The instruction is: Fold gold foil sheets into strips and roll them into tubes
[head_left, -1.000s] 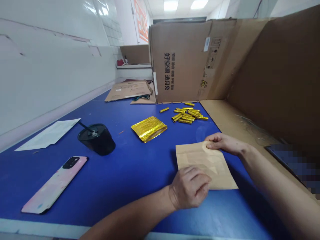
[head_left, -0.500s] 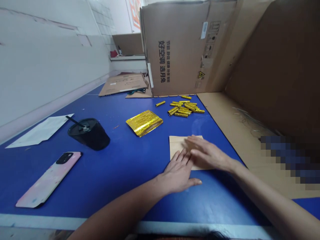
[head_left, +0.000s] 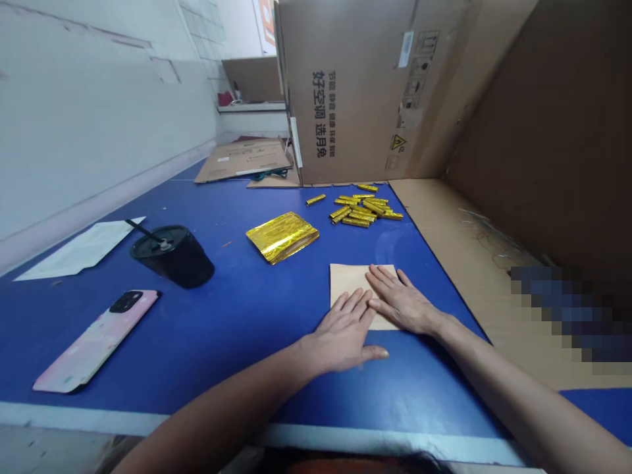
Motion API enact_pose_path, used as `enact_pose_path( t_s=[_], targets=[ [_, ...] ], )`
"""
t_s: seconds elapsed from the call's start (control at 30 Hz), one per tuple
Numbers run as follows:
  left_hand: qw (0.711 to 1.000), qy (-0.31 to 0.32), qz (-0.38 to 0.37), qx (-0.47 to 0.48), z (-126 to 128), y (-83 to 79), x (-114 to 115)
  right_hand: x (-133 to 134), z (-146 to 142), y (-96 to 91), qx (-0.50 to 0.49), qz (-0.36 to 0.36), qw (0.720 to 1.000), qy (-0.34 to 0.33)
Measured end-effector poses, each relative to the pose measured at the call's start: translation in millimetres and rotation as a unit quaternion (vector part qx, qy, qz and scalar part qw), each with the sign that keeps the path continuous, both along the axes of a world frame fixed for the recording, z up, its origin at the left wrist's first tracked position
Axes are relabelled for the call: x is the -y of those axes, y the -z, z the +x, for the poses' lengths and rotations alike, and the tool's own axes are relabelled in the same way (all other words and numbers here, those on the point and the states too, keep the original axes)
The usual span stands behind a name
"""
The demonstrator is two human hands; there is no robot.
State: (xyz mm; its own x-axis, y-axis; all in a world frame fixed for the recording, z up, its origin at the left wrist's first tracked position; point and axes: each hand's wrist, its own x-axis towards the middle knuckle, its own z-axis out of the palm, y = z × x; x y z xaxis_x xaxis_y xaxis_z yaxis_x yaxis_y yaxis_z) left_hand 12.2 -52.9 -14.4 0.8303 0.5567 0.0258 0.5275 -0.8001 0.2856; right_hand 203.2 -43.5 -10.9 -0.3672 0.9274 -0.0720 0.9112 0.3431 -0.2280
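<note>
A light tan sheet of paper (head_left: 349, 278) lies on the blue tabletop in front of me, partly covered by both hands. My left hand (head_left: 345, 332) rests flat on its lower left part, fingers stretched out and thumb pointing right. Against the right side of the sheet lies my right hand (head_left: 402, 299), palm down with its fingers extended. The two hands nearly touch at the sheet's middle. Farther off is a flat stack of shiny gold foil sheets (head_left: 283, 236). Beyond it, several small gold foil rolls (head_left: 363, 210) lie in a loose pile.
On the left stand a black cup with a straw (head_left: 172, 257), a pink phone (head_left: 99, 339) and a white paper (head_left: 79, 249). A big cardboard box (head_left: 365, 99) rises at the back. Flat cardboard (head_left: 241, 160) lies behind, and more cardboard (head_left: 444, 224) borders the right side.
My right hand, blurred and slightly raised before, now lies flat on the tan sheet. My left hand stays on it. The whole view has shifted slightly.
</note>
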Motion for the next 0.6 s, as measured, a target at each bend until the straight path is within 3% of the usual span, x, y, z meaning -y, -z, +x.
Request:
enact_pose_path(
  t_s=[0.13,0.23,0.33,0.6],
  targets=[
    [1.0,0.02,-0.01,-0.012,-2.8,-21.7,-14.7,0.3,-0.1,1.5,0.013,0.001,1.0,-0.001],
    [1.0,0.0,-0.031,-0.001,-7.6,-29.7,-23.9,0.2,-0.4,2.3,0.011,0.007,1.0,-0.003],
    [1.0,0.017,-0.016,-0.005,-13.5,-24.5,-23.7,-0.2,0.0,2.8,-0.002,0.013,1.0,-0.01],
    [0.998,-0.011,0.065,0.001,-9.7,-13.0,-16.0,-0.5,-0.8,0.7,-0.02,0.007,1.0,-0.009]
  ],
)
